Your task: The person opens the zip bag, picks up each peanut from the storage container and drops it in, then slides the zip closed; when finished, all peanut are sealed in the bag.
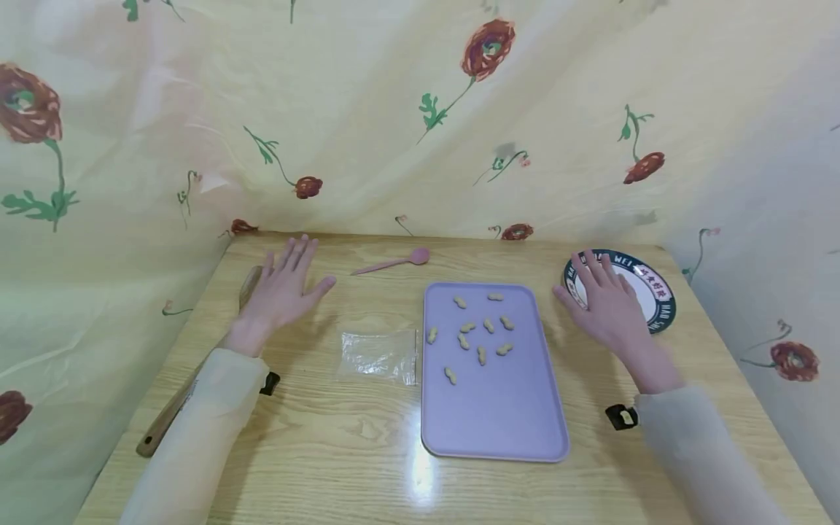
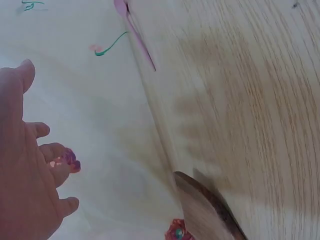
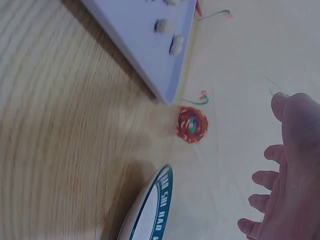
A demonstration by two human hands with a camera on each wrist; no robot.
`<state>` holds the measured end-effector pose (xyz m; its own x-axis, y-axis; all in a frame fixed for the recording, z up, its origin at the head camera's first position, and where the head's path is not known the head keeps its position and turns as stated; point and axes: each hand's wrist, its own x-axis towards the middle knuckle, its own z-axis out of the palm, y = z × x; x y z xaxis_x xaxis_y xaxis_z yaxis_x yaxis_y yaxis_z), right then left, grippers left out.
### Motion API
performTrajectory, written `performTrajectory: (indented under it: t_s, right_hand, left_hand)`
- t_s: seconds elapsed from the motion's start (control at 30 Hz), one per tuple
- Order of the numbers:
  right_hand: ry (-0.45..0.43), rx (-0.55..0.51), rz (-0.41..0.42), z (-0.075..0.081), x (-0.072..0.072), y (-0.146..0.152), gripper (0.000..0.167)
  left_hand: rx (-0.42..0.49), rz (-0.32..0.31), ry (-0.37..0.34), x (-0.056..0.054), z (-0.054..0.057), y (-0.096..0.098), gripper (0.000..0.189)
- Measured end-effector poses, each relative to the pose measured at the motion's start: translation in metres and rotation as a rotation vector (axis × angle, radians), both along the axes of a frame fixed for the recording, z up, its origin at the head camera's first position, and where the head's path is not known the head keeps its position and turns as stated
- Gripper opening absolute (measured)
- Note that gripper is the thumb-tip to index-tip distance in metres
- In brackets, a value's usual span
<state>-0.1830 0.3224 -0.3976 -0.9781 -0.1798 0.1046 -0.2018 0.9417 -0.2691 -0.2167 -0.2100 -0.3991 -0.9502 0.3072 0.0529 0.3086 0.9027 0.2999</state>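
My left hand [image 1: 278, 295] is held above the left side of the table, fingers straight and thumb spread, holding nothing. Under that hand and forearm lies a long wooden spatula [image 1: 172, 408], partly hidden; its flat end [image 2: 205, 205] shows in the left wrist view. My right hand [image 1: 607, 302], also with fingers extended and nothing held, hovers over the left part of a white dish [image 1: 663, 306] with a dark green lettered rim. Between the hands sits a lilac tray [image 1: 492, 415] with several peanuts [image 1: 488, 326] scattered over its far half.
A clear plastic bag [image 1: 379, 357] lies flat just left of the tray. Behind it, a pink spoon [image 1: 420, 256] with a pointed handle rests near the table's back edge. Floral cloth [image 1: 367, 117] hangs behind and on both sides of the wooden table [image 1: 315, 452].
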Motion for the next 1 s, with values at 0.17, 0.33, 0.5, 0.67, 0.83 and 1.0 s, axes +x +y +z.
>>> performTrajectory:
  t_s: [0.17, 0.33, 0.5, 0.67, 0.83, 1.0]
  right_hand:
    - [0.011, -0.041, 0.015, -0.003, 0.012, -0.014, 0.077]
    - [0.021, -0.094, 0.026, -0.009, 0.02, -0.026, 0.076]
    - [0.024, -0.172, 0.044, -0.016, 0.023, -0.041, 0.076]
    - [0.024, -0.24, 0.073, -0.026, 0.023, -0.055, 0.075]
    - [0.016, -0.282, 0.093, -0.037, 0.022, -0.067, 0.073]
    - [-0.013, -0.342, 0.108, -0.043, 0.021, -0.077, 0.07]
  left_hand:
    - [0.07, -0.074, 0.002, 0.001, -0.003, 0.011, 0.09]
    - [0.119, -0.177, 0.009, 0.004, -0.008, 0.028, 0.095]
    - [0.103, -0.219, -0.02, 0.01, -0.012, 0.045, 0.1]
    - [0.1, -0.252, -0.052, 0.017, -0.019, 0.065, 0.099]
    - [0.05, -0.302, -0.096, 0.026, -0.029, 0.085, 0.103]
    - [-0.016, -0.346, -0.106, 0.035, -0.038, 0.102, 0.106]
